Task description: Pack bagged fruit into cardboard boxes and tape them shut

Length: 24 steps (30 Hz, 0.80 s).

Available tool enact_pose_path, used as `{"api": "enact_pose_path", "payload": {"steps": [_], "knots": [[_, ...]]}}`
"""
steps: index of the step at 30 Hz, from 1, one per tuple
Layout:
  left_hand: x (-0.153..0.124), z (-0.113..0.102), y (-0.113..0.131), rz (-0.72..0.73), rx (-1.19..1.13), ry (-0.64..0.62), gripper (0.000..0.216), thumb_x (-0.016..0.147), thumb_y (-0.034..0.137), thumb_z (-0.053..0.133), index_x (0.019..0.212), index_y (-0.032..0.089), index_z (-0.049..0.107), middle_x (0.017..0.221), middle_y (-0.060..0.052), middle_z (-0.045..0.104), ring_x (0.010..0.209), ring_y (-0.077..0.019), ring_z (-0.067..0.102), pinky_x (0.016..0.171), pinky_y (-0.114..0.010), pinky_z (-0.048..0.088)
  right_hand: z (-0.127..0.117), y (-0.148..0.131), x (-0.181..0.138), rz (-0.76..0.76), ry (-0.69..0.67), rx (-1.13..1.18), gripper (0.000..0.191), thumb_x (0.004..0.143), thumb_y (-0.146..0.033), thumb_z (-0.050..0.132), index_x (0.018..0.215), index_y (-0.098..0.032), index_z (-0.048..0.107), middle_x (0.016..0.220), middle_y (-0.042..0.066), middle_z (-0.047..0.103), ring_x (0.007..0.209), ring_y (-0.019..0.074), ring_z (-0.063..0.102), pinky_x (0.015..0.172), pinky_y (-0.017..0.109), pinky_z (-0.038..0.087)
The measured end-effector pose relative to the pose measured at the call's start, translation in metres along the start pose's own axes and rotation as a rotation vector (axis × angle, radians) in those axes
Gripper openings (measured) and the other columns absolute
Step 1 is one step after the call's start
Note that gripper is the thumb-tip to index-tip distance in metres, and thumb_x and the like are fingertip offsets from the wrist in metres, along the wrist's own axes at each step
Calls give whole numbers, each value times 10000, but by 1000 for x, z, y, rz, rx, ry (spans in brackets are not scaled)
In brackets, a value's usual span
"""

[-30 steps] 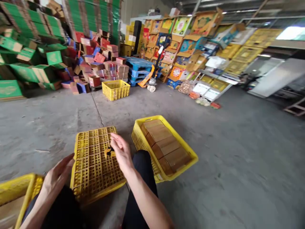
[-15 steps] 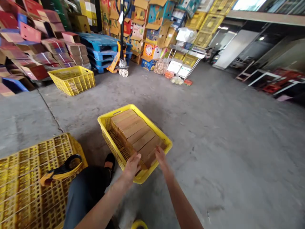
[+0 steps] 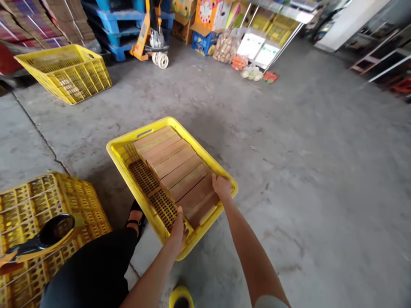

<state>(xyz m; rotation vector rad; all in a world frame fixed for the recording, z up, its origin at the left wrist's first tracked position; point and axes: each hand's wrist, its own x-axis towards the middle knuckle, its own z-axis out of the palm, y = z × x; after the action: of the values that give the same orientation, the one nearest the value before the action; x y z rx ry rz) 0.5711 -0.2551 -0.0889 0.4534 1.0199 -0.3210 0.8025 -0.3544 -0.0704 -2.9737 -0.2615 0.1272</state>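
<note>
A yellow plastic crate (image 3: 205, 154) stands on the floor before me. Inside it, several flat brown cardboard boxes (image 3: 180, 158) are packed side by side in a slanting row, leaving a strip of the perforated bottom bare along the left. My left hand (image 3: 180, 231) is closed at the near-left end of the nearest cardboard box (image 3: 204, 207), thumb up, other fingers partly hidden. At the opposite end of that box, by the crate's right wall, my right hand (image 3: 222, 187) has its fingers bent down on it; the fingertips are hidden.
An upturned yellow crate (image 3: 86, 205) at left carries an orange and black tape dispenser (image 3: 41, 239). Another yellow crate (image 3: 80, 79) stands farther back, near blue pallets (image 3: 118, 25) and an orange pallet jack (image 3: 144, 38). Produce bags (image 3: 226, 47) lie by a metal table. A yellow ring (image 3: 181, 295) is below.
My view has moved closer and lower over the crate. My right hand has settled farther along the box end by the crate wall, while my left hand stays at the near end.
</note>
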Motion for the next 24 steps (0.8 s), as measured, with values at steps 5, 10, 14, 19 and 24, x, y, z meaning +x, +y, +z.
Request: {"api": "enact_pose_path", "payload": {"steps": [5, 10, 14, 19, 24], "knots": [[-1, 12, -9, -10, -85, -34, 771, 1056, 734, 308, 1593, 202, 460, 1418, -177, 686, 1205, -273, 727, 1051, -377, 564, 4, -7, -10, 60, -31, -60, 461, 1079, -436, 496, 1074, -81, 790, 1188, 272, 743, 1245, 399, 620, 944, 465, 488], [-26, 13, -2, 24, -90, 12, 734, 1061, 706, 379, 1576, 192, 469, 1365, -165, 713, 1145, -266, 749, 1000, -352, 585, -24, -15, -14, 69, 21, -13, 472, 1105, -419, 415, 1169, -91, 749, 1232, 227, 720, 1086, 303, 700, 877, 369, 489], [-59, 11, -2, 151, 17, -36, 798, 1000, 785, 444, 1483, 160, 563, 1344, -193, 711, 1200, -291, 718, 1053, -373, 547, -81, -22, -25, 32, 110, 21, 466, 1106, -389, 394, 1082, -106, 762, 1131, 208, 735, 997, 280, 709, 837, 340, 468], [-138, -16, 38, 341, 194, -182, 1021, 810, 992, 444, 1404, 194, 672, 1318, -182, 720, 1232, -338, 690, 1112, -442, 498, -176, -47, -60, -156, 320, 126, 515, 1095, -481, 348, 1022, -183, 762, 992, 133, 715, 843, 247, 665, 755, 333, 431], [-266, -61, 120, 698, 325, -189, 992, 802, 988, 465, 1424, 248, 689, 1349, -127, 723, 1319, -343, 622, 1172, -458, 431, -256, -106, -102, -297, 468, 312, 651, 1067, -635, 290, 956, -210, 770, 852, 91, 656, 737, 233, 575, 681, 329, 374]]}}
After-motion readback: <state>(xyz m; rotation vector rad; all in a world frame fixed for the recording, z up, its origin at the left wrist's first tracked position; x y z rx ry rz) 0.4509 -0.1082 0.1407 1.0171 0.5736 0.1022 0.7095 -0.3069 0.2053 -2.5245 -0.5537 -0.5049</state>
